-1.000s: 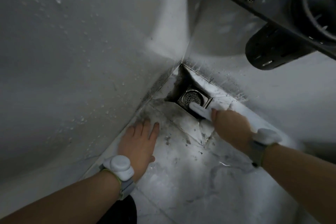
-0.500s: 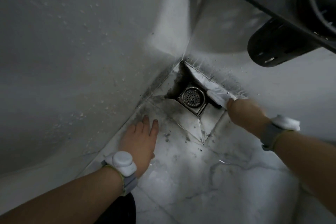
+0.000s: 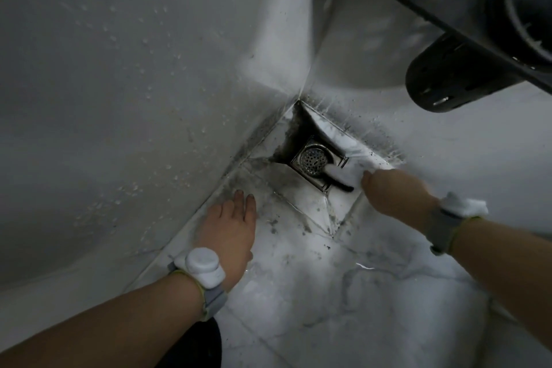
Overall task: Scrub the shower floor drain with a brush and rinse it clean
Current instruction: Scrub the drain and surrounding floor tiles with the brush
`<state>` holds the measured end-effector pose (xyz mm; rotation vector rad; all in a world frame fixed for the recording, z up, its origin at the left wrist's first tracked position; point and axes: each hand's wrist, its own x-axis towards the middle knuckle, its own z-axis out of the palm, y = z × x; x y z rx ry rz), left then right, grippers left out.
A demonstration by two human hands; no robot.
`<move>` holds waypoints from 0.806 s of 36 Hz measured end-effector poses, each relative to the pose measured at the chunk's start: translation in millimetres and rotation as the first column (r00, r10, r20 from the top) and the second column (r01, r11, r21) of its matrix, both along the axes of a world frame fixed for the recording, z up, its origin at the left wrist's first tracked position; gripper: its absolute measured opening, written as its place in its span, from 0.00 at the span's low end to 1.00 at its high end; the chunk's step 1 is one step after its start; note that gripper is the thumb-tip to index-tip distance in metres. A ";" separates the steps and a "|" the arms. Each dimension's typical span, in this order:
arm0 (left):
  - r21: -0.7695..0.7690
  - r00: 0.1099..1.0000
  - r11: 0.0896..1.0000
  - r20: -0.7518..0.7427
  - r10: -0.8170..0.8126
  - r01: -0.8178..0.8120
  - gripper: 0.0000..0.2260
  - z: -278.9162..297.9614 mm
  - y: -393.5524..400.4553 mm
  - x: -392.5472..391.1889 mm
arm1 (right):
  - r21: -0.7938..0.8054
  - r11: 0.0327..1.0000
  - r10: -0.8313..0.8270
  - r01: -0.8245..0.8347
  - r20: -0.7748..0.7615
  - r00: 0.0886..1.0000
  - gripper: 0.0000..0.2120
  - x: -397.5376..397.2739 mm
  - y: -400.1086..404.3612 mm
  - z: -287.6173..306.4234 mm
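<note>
While the right hand (image 3: 391,193) clenches the white brush (image 3: 343,175) at centre right of the frame, its head lies on the drain (image 3: 313,161), just left of the knuckles. Down at lower centre the left hand (image 3: 230,230) lies flat, fingers straight, on the wet floor (image 3: 328,293). That bracing palm could slide on the slick tile, I reckon, and hard strokes may fling black grime onto the walls. At upper right, a dark holder (image 3: 442,81) hangs from a rack (image 3: 448,3); what it holds I cannot tell.
</note>
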<state>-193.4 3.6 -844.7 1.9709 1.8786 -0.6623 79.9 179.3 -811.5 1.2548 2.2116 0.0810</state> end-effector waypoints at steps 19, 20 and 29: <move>-0.007 1.000 1.000 -0.012 0.011 -0.011 0.57 2.4 -1.2 1.7 | -0.027 0.995 -0.093 0.092 -0.053 0.994 0.22 32.2 -16.9 -7.9; -0.009 1.000 1.000 -0.012 0.016 -0.016 0.57 1.7 -1.3 2.0 | -0.021 0.998 -0.055 0.053 -0.132 0.990 0.24 29.9 -16.7 -4.4; -0.058 0.999 0.997 -0.024 0.041 -0.042 0.58 0.5 -1.9 2.4 | -0.051 0.991 -0.127 0.124 -0.074 0.989 0.16 9.7 -21.9 13.5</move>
